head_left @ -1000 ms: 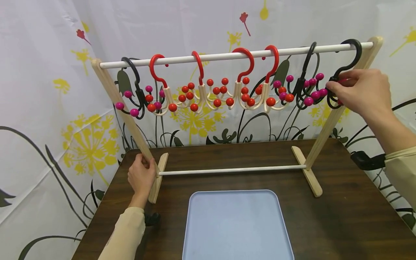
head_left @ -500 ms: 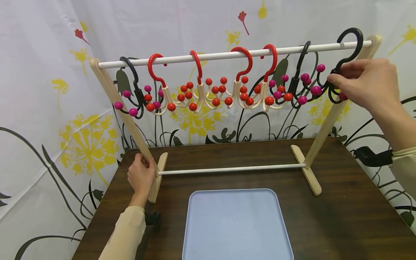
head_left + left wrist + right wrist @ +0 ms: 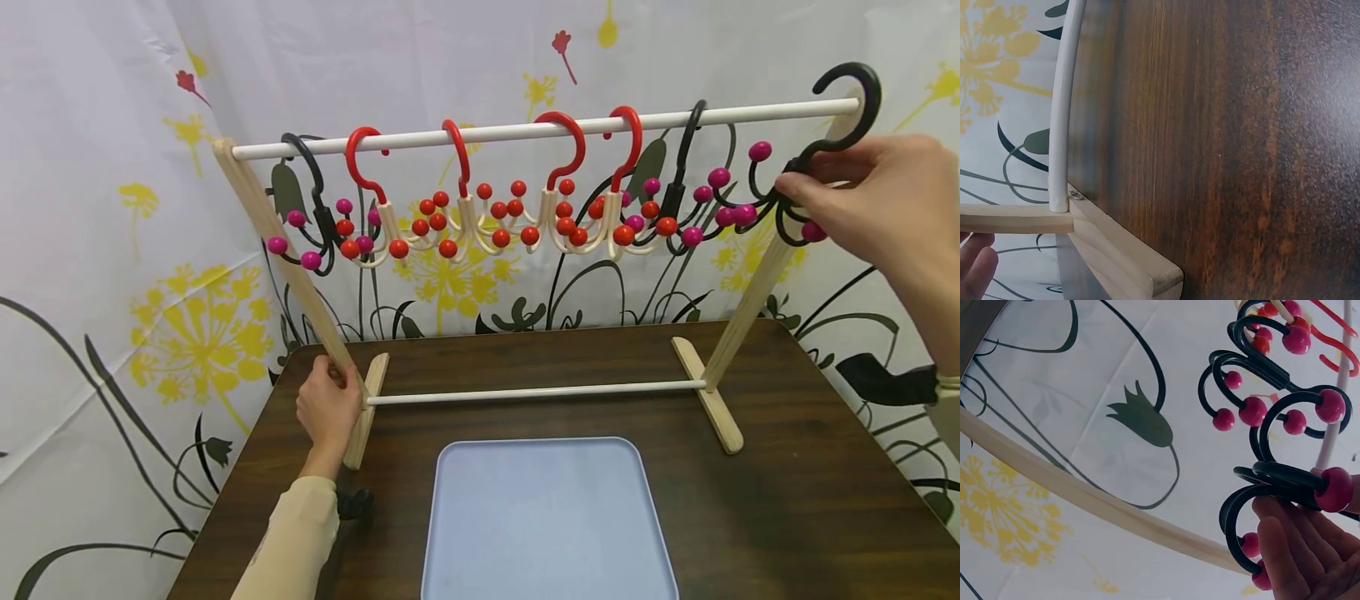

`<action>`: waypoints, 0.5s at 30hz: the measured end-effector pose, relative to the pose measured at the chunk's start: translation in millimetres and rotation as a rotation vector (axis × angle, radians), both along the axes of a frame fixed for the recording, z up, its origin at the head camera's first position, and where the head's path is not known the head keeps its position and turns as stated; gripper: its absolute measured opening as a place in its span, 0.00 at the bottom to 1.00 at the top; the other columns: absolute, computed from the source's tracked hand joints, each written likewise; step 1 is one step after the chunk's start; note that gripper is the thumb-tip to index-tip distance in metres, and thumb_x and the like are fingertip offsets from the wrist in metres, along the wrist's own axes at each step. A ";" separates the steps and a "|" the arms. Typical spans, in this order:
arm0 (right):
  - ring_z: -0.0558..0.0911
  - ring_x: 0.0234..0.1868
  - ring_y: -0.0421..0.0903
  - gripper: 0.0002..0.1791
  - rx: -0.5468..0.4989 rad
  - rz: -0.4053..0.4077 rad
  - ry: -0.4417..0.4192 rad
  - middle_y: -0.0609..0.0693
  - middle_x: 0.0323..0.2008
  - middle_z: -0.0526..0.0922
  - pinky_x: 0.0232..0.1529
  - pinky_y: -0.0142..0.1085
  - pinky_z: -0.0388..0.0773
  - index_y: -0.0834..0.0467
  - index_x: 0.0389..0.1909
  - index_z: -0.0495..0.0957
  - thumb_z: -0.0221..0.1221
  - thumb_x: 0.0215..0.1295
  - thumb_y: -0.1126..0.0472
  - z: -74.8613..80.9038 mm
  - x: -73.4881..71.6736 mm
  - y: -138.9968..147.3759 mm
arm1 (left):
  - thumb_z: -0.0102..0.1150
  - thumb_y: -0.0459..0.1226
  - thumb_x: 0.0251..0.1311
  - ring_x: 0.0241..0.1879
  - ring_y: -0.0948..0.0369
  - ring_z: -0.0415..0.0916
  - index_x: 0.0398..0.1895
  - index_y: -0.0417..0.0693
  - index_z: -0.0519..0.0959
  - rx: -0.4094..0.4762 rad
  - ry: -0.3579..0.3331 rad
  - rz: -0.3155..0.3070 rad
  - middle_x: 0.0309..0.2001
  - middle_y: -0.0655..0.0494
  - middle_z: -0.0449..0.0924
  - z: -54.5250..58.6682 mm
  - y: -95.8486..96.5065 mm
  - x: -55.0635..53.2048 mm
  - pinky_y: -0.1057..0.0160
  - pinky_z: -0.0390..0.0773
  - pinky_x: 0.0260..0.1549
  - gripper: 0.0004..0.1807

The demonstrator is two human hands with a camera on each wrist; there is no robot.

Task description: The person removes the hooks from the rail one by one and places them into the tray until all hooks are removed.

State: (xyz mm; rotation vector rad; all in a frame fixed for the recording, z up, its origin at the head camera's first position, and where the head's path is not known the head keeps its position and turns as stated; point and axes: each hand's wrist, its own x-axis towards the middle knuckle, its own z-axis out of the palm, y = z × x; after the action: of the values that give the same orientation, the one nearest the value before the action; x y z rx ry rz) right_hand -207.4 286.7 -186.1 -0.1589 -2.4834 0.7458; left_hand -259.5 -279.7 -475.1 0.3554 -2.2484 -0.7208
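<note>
A wooden garment rack (image 3: 750, 308) with a white top bar (image 3: 502, 130) stands on the table. At its right end my right hand (image 3: 892, 200) pinches a black multi-prong hook (image 3: 813, 150) with magenta ball tips by its neck. The curved top of this hook overlaps the bar's end, its tip above the bar. In the right wrist view, the fingers (image 3: 1282, 556) are at the black prongs (image 3: 1235, 515). Low on the left, my left hand (image 3: 328, 404) grips the rack's left upright (image 3: 300, 283) near the foot; only its fingertips (image 3: 979, 265) show in the left wrist view.
Red-topped hooks (image 3: 562, 150) with cream prongs and red balls hang along the bar. Another black hook (image 3: 678, 183) hangs just left of my right hand, and one more black hook (image 3: 318, 200) at the far left. A pale blue tray (image 3: 551, 517) lies in front.
My right hand has raised the black hook at the right and shifted it rightward, its tip now above the bar. The neighbouring black hook slid slightly left. My left hand stayed put.
</note>
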 end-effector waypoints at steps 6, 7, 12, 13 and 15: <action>0.66 0.27 0.12 0.28 -0.065 0.036 0.102 0.64 0.55 0.78 0.30 0.16 0.62 0.67 0.58 0.76 0.61 0.66 0.50 -13.2 8.7 7.5 | 0.64 0.40 0.59 0.24 0.45 0.77 0.35 0.44 0.76 -0.007 0.008 0.000 0.27 0.48 0.81 0.2 0.8 -0.2 0.43 0.70 0.22 0.09; 0.66 0.27 0.13 0.28 -0.072 0.041 0.120 0.59 0.55 0.80 0.32 0.16 0.62 0.68 0.58 0.76 0.61 0.67 0.51 -16.7 10.4 9.2 | 0.64 0.40 0.59 0.24 0.45 0.77 0.35 0.44 0.76 -0.008 0.009 -0.002 0.27 0.48 0.81 0.1 0.9 0.0 0.43 0.70 0.22 0.09; 0.67 0.26 0.12 0.25 -0.116 0.026 0.164 0.32 0.47 0.81 0.37 0.16 0.65 0.67 0.56 0.77 0.61 0.67 0.53 -33.2 22.9 16.9 | 0.64 0.40 0.59 0.24 0.45 0.78 0.35 0.44 0.76 -0.010 0.011 -0.011 0.27 0.48 0.81 -0.2 0.9 0.2 0.43 0.71 0.22 0.09; 0.67 0.26 0.12 0.22 -0.122 0.023 0.171 0.28 0.45 0.80 0.37 0.16 0.66 0.65 0.54 0.78 0.62 0.66 0.53 -36.6 25.7 17.9 | 0.64 0.40 0.59 0.24 0.45 0.78 0.35 0.44 0.76 -0.008 0.011 -0.010 0.27 0.48 0.81 -0.2 0.9 0.2 0.43 0.71 0.22 0.09; 0.68 0.26 0.11 0.16 -0.133 0.029 0.189 0.21 0.38 0.78 0.35 0.15 0.66 0.60 0.50 0.79 0.62 0.66 0.56 -44.2 31.2 18.5 | 0.64 0.40 0.59 0.24 0.45 0.78 0.35 0.45 0.76 -0.006 0.013 -0.006 0.27 0.48 0.81 -0.1 0.7 0.2 0.43 0.71 0.22 0.09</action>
State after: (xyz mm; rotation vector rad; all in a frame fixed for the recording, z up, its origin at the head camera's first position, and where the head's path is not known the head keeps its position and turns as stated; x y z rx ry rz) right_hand -176.1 305.2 -230.2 -0.0963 -2.2626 0.8958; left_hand -259.3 -279.0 -475.2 0.3407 -2.2395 -0.7172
